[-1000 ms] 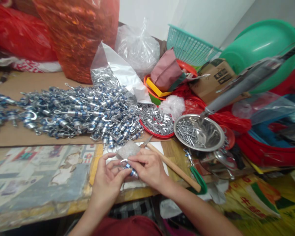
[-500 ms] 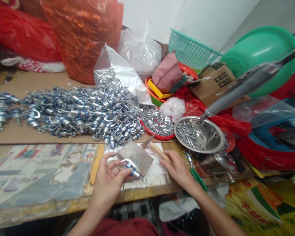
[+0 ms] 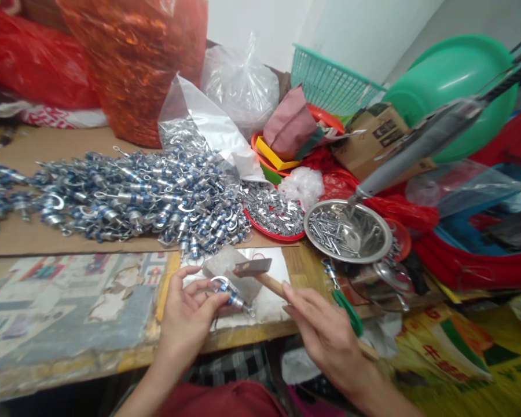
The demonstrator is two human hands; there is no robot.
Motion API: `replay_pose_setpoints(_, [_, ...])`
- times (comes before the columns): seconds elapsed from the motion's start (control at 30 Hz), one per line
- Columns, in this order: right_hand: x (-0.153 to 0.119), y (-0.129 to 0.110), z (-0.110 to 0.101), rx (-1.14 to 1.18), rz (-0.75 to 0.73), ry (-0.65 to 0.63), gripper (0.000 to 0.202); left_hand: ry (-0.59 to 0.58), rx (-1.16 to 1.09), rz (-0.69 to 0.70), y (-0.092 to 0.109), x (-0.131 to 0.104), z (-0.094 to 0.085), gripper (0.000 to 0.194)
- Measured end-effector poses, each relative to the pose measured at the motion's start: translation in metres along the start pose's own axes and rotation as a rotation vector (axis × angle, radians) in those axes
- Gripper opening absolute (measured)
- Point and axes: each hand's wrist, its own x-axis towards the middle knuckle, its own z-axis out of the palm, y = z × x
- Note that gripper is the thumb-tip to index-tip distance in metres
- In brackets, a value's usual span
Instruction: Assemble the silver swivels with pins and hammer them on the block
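Note:
My left hand [image 3: 195, 304] pinches a small silver-and-blue metal fitting [image 3: 233, 295] with a white curved hook at one end and a ring at the other. The fitting lies over the near side of a grey metal block [image 3: 224, 263]. My right hand [image 3: 323, 318] is closed round the wooden handle of a hammer [image 3: 252, 267]. Its dark metal head is just above the block and the fitting, apart from my left fingers. A white sheet [image 3: 275, 301] lies beneath the block.
A big heap of similar fittings [image 3: 151, 197] covers the cardboard at left. A red tray [image 3: 278, 229] of small metal pieces and a steel bowl [image 3: 371, 231] of pins stand behind the block. Green-handled scissors [image 3: 347, 313] lie at right. Bags, a basket [image 3: 330, 78] and a green basin [image 3: 455, 92] crowd the back.
My right hand has raised and turned the hammer, so its head is now over the block near the fitting. My left hand keeps its pinch. The view has shifted slightly.

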Motion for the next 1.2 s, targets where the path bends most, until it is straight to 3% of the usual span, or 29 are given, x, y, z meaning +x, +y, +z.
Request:
replay_pose_setpoints(0.13, [0.002,0.004,0.005,0.097,0.032,-0.031,0.044,-0.002,0.003,-0.010,0.002,0.000,0.001,0.059])
replay_pose_setpoints(0.27, [0.018,0.035,0.019,0.234,0.250,0.124,0.040,-0.030,-0.002,-0.001,0.001,-0.001,0.000,0.060])
replay_pose_setpoints(0.37, [0.032,0.057,0.030,0.208,0.332,0.066,0.036,-0.044,0.073,0.006,-0.002,0.001,-0.004,0.048])
replay_pose_setpoints(0.43, [0.038,0.059,0.034,0.152,0.269,0.085,0.035,-0.048,0.222,0.038,-0.005,0.002,-0.009,0.029])
replay_pose_setpoints(0.5, [0.039,0.051,0.038,0.148,0.098,0.078,0.044,-0.044,0.384,0.124,-0.005,0.004,-0.012,0.015])
replay_pose_setpoints(0.6, [0.037,0.034,0.048,0.234,-0.124,-0.008,0.079,-0.017,0.498,0.249,-0.001,0.006,-0.014,0.007])
replay_pose_setpoints(0.77, [0.040,0.025,0.076,0.302,-0.095,0.101,0.082,-0.007,0.529,0.295,0.010,0.014,-0.015,0.008])
replay_pose_setpoints(0.9, [0.042,0.023,0.085,0.301,-0.060,0.135,0.078,-0.059,0.511,0.175,0.014,0.024,-0.019,0.011])
replay_pose_setpoints(1.0, [0.043,0.021,0.079,0.342,-0.052,0.112,0.081,-0.086,0.518,0.134,0.011,0.027,-0.022,0.014])
replay_pose_setpoints(1.1, [0.054,0.029,0.057,0.416,-0.067,-0.077,0.085,-0.077,0.586,0.242,0.007,0.025,-0.025,0.011])
replay_pose_setpoints(1.17, [0.072,0.043,0.036,0.376,-0.050,-0.180,0.067,-0.079,0.653,0.362,0.005,0.023,-0.026,0.009])
replay_pose_setpoints(1.2, [0.083,0.053,0.027,0.308,-0.009,-0.159,0.049,-0.083,0.682,0.418,0.005,0.023,-0.025,0.009])
